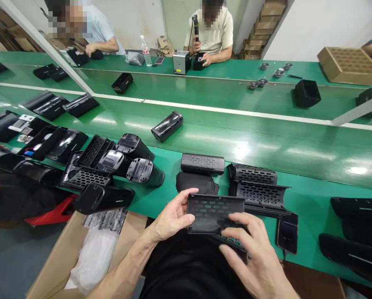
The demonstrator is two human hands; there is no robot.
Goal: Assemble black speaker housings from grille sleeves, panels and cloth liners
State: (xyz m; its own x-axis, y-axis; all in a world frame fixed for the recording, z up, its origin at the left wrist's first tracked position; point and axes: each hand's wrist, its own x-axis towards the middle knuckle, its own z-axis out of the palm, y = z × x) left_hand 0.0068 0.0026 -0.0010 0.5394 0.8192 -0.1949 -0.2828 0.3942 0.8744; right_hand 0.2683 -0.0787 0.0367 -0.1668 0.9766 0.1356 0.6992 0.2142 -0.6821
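Observation:
My left hand (172,216) grips the left end of a black perforated grille panel (215,212), thumb on top. My right hand (254,253) rests on the panel's right lower edge with its fingers curled over it. The panel is held just above my lap at the near edge of the green bench (236,141). Just beyond it lie a stack of black fabric pieces (196,182), a black speaker body (202,163) and a pile of curved perforated grilles (259,189).
Several black speaker housings (117,166) crowd the bench to my left. A phone (287,232) lies at right. An open cardboard box (80,253) with plastic bags stands at lower left. Two other people work across the conveyor, near a water bottle (145,50) and a cardboard tray (351,64).

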